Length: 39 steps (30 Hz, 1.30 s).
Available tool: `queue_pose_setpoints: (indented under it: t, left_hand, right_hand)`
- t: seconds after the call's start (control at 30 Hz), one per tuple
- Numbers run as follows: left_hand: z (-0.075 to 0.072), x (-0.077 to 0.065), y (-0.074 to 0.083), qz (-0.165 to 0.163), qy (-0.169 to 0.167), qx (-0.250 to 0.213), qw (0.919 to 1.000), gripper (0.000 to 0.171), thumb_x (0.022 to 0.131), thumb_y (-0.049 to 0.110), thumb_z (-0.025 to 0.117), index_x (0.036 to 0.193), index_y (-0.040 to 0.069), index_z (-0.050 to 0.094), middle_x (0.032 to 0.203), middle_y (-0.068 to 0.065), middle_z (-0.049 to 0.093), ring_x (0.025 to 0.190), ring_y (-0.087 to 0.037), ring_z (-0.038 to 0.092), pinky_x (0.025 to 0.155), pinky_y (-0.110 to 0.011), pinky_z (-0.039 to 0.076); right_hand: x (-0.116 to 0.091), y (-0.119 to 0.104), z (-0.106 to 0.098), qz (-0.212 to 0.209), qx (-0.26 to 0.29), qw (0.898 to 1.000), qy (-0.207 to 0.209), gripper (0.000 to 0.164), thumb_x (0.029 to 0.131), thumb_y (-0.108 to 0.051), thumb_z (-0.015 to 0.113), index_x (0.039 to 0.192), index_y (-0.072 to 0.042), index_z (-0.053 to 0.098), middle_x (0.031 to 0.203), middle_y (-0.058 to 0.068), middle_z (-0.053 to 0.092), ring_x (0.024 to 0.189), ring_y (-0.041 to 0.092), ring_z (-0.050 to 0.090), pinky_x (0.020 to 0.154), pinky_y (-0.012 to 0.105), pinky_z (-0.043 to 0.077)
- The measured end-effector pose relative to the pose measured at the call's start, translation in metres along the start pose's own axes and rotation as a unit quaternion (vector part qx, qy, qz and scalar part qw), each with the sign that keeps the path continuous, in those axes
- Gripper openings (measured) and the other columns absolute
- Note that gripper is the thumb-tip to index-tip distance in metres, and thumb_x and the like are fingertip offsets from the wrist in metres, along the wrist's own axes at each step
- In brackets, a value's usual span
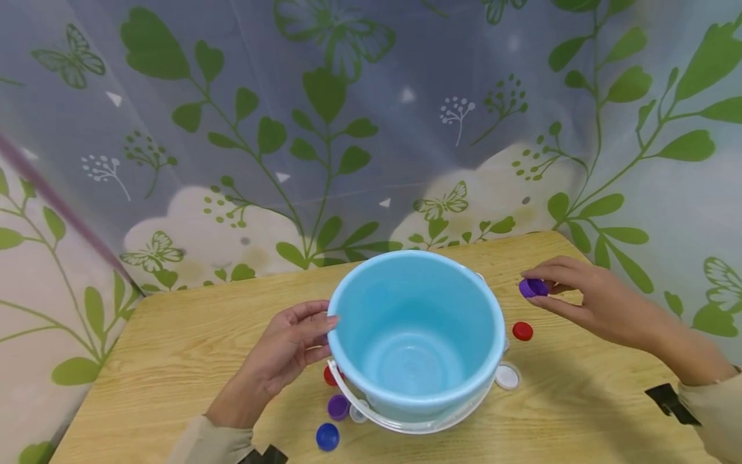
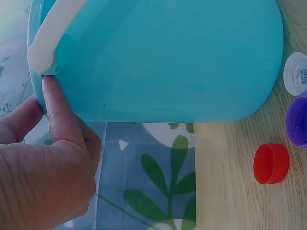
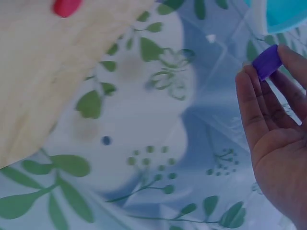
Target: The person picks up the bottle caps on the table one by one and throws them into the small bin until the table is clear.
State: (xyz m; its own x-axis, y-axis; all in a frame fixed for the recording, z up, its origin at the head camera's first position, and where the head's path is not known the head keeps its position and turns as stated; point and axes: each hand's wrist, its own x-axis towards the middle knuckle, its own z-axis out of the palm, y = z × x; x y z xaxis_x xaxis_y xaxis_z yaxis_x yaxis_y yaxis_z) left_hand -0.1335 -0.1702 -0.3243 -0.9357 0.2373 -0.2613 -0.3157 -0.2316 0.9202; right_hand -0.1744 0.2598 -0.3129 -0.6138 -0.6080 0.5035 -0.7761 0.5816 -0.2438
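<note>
A light blue bucket (image 1: 413,380) with a white handle (image 1: 400,425) is in the middle of the head view, its inside showing no contents. My left hand (image 1: 290,345) grips its left rim, thumb over the edge and fingers against the outer wall. In the left wrist view, that hand (image 2: 53,158) holds the rim just by the handle's white joint (image 2: 41,57). To the right of the bucket, above the table, my right hand (image 1: 591,299) pinches a purple bottle cap (image 1: 533,288) between thumb and fingers. The right wrist view shows the same purple cap (image 3: 267,62) at the fingertips.
On the wooden table (image 1: 191,341), a red cap (image 1: 523,331) and a white cap (image 1: 507,376) lie right of the bucket. Left of it are a blue cap (image 1: 327,437), a purple cap (image 1: 338,407) and a partly hidden red cap (image 1: 330,376). Leaf-patterned cloth (image 1: 261,161) hangs behind.
</note>
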Motion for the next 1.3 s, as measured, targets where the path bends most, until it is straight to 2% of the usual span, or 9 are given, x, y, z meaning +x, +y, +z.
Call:
queue_pose_setpoints:
  t: [0.17,0.37,0.53,0.63,0.8,1.1,1.3]
  left_hand:
    - [0.001,0.0,0.001,0.0,0.0,0.0,1.0,0.045,0.089,0.006,0.066,0.126,-0.008,0.045,0.101,-0.013,0.063,0.081,-0.02,0.067,0.075,-0.032,0.057]
    - [0.0,0.0,0.0,0.001,0.002,-0.003,1.0,0.045,0.089,0.005,0.066,0.126,-0.008,0.045,0.098,-0.012,0.063,0.079,-0.019,0.066,0.074,-0.031,0.057]
    - [-0.001,0.0,-0.002,0.002,-0.003,-0.009,1.0,0.045,0.089,0.005,0.065,0.126,-0.008,0.045,0.098,-0.012,0.063,0.079,-0.019,0.066,0.074,-0.03,0.057]
    - [-0.001,0.001,-0.003,0.002,-0.004,-0.013,0.9999,0.042,0.089,0.004,0.065,0.125,-0.007,0.046,0.098,-0.012,0.063,0.08,-0.019,0.066,0.074,-0.031,0.057]
    - [-0.001,0.002,-0.005,0.002,-0.003,-0.015,0.9999,0.042,0.089,0.004,0.065,0.124,-0.007,0.047,0.097,-0.012,0.064,0.08,-0.02,0.067,0.074,-0.031,0.057]
    - [0.0,0.004,-0.005,0.001,-0.005,-0.008,1.0,0.043,0.089,0.004,0.065,0.125,-0.008,0.046,0.097,-0.012,0.065,0.074,-0.018,0.066,0.071,-0.029,0.058]
    - [-0.001,0.003,-0.004,0.004,0.004,-0.004,1.0,0.043,0.089,0.005,0.066,0.125,-0.007,0.047,0.094,-0.01,0.064,0.075,-0.018,0.065,0.072,-0.03,0.058]
  right_hand:
    - [0.022,-0.017,-0.007,-0.004,0.014,1.0,0.008,0.041,0.077,-0.001,0.078,0.115,-0.01,0.066,0.11,-0.005,0.06,0.092,0.006,0.058,0.072,0.013,0.05]
    - [0.047,-0.034,-0.004,-0.033,0.039,0.998,-0.031,0.039,0.082,-0.008,0.075,0.119,-0.016,0.065,0.115,-0.007,0.06,0.1,0.009,0.056,0.072,0.021,0.053]
    - [0.062,-0.043,0.007,-0.06,0.063,0.995,-0.048,0.042,0.08,-0.006,0.076,0.12,-0.011,0.065,0.117,-0.005,0.06,0.102,0.012,0.058,0.076,0.027,0.055]
    - [0.069,-0.046,0.014,-0.059,0.08,0.993,-0.071,0.042,0.081,-0.008,0.076,0.121,-0.009,0.064,0.117,-0.003,0.059,0.102,0.012,0.057,0.077,0.028,0.055]
    - [0.077,-0.051,0.027,-0.05,0.095,0.987,-0.119,0.04,0.088,-0.021,0.071,0.125,-0.011,0.061,0.116,-0.005,0.059,0.103,0.009,0.056,0.082,0.03,0.054]
    - [0.083,-0.054,0.04,-0.068,0.107,0.978,-0.165,0.032,0.092,-0.027,0.065,0.119,-0.009,0.064,0.116,-0.003,0.059,0.102,0.011,0.056,0.084,0.03,0.053]
    - [0.09,-0.061,0.046,-0.058,0.105,0.974,-0.191,0.031,0.093,-0.031,0.063,0.12,-0.015,0.064,0.117,-0.005,0.059,0.104,0.01,0.056,0.087,0.032,0.052]
